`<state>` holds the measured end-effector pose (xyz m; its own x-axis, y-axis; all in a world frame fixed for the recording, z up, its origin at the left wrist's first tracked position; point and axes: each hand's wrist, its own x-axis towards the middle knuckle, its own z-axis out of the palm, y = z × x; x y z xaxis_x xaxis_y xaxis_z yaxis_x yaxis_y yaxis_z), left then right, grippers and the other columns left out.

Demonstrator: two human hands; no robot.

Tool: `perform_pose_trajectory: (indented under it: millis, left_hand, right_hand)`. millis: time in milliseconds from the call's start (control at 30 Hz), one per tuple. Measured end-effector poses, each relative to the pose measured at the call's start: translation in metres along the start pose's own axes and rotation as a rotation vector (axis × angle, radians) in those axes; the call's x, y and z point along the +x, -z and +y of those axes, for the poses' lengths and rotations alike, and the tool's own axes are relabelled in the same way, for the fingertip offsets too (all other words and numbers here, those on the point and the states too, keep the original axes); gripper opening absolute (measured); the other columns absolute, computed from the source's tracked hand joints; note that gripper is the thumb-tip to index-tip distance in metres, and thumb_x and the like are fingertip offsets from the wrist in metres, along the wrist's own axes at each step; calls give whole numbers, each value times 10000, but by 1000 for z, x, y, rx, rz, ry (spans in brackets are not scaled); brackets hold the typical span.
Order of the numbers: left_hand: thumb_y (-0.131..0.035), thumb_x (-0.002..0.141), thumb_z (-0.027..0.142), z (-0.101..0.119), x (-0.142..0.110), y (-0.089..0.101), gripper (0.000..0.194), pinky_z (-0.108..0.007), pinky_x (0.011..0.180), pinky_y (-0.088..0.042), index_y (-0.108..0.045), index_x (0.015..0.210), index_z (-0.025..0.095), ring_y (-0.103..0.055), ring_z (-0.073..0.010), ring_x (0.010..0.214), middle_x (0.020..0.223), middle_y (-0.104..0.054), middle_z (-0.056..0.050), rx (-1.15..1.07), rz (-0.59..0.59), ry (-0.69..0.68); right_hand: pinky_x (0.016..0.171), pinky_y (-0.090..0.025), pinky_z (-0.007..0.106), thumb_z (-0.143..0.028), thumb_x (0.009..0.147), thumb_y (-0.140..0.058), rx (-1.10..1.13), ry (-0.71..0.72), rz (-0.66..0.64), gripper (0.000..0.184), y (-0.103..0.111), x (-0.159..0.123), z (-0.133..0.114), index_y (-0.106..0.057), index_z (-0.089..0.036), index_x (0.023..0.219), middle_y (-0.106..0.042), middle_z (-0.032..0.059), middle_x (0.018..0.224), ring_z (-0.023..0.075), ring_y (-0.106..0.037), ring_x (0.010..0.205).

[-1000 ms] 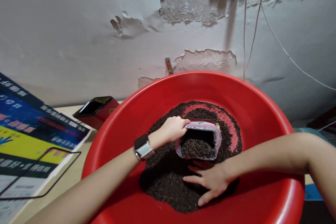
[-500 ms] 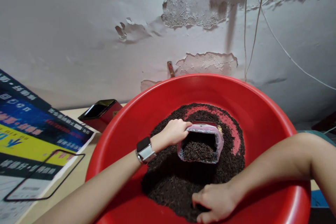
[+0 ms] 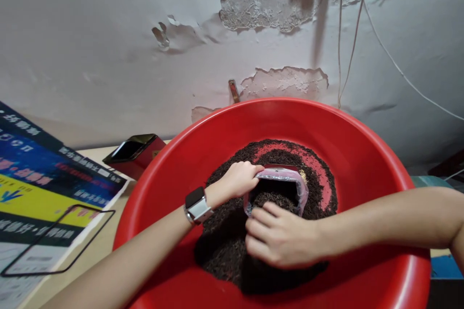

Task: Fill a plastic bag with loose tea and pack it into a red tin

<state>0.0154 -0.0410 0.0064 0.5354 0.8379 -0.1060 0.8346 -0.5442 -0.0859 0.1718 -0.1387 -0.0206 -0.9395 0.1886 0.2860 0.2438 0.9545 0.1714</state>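
A big red plastic basin (image 3: 380, 174) holds a spread of dark, dry, loose tea leaves (image 3: 224, 263). Tilted in the basin is a red box (image 3: 281, 173) with a clear plastic liner, its mouth facing me and dark leaves inside. My left hand (image 3: 241, 181), wearing a watch at the wrist, is closed on the box's upper left edge. At the lower rim of that mouth is my right hand (image 3: 281, 236), its fingers bent and held together against the leaves. The palm and whatever lies in it are hidden from view.
Another red box (image 3: 139, 154), open at the top, stands left of the basin. A printed sheet (image 3: 50, 193) and a thin black frame (image 3: 60, 244) lie on the table. Behind is a peeling wall (image 3: 108, 58) with hanging cables (image 3: 340, 58).
My right hand has risen from the leaves at the basin's near side to the box's mouth, and its fingers have drawn together. My left hand still holds the box in place.
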Motion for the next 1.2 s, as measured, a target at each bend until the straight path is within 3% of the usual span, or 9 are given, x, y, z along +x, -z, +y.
perform_pose_trajectory:
  millis: [67,133,333,500,633,733,833,1000,1200]
  left_hand:
    - [-400,773,225,-1,0,-1,425,-319,706,-462,-560,1163,282,-637,-243,867,959,-684,-78,4,1,-15]
    - [-399,777,234,-2,1,-2,420,-319,703,-461,-563,1161,276,-638,-243,857,944,-687,-81,11,5,-25]
    - [-386,774,218,2,0,1,414,-323,697,-462,-576,1140,258,-641,-241,842,926,-688,-86,32,7,-31]
    - [-391,756,200,5,-1,4,384,-315,678,-461,-610,1070,234,-643,-242,835,925,-686,-89,38,31,-52]
    - [-391,756,198,4,0,3,377,-316,670,-460,-617,1057,222,-645,-244,821,900,-688,-100,45,42,-58]
    - [-390,754,182,4,0,3,385,-325,672,-461,-612,1067,217,-644,-249,817,886,-687,-108,57,48,-64]
    - [-388,749,175,5,-1,3,371,-327,652,-460,-625,1033,198,-644,-258,809,883,-684,-120,61,45,-86]
    - [-389,736,174,4,0,5,368,-320,627,-459,-636,1008,188,-646,-259,789,868,-684,-124,56,36,-86]
    - [-390,731,171,5,-2,9,364,-331,620,-457,-655,979,198,-648,-271,778,852,-687,-129,48,37,-92]
  right_hand:
    - [713,-399,317,-306,881,-340,167,140,-46,255,-15,-7,-7,-516,-135,952,-543,106,971,193,-500,883]
    - [722,-422,310,-403,843,-409,308,165,-146,374,-33,-16,-13,-504,-116,1063,-525,145,1096,222,-496,985]
    - [947,-358,462,-478,798,-476,672,-181,-491,736,-56,-37,-14,-263,-61,1365,-249,292,1379,362,-339,1241]
    - [1002,-253,538,-548,806,-409,793,-294,-566,771,-49,-27,-13,-168,-136,1412,-111,251,1441,398,-121,1311]
    - [1031,-198,527,-585,817,-356,802,-316,-553,802,-62,-3,-8,-105,-122,1421,-75,257,1445,373,-57,1325]
    - [1033,-174,538,-583,828,-328,771,-345,-555,800,-78,13,-13,-120,-80,1414,-133,280,1425,373,-94,1324]
    - [975,-248,576,-576,826,-320,691,-378,-542,765,-84,13,-27,-198,-81,1396,-219,278,1398,398,-210,1289]
    - [768,-442,465,-505,840,-357,572,-281,-590,587,-63,-12,-35,-420,-114,1273,-498,229,1169,328,-526,1035]
    - [495,-417,286,-487,864,-359,464,-49,-788,458,-32,-12,-21,-537,-150,1117,-655,113,799,216,-632,641]
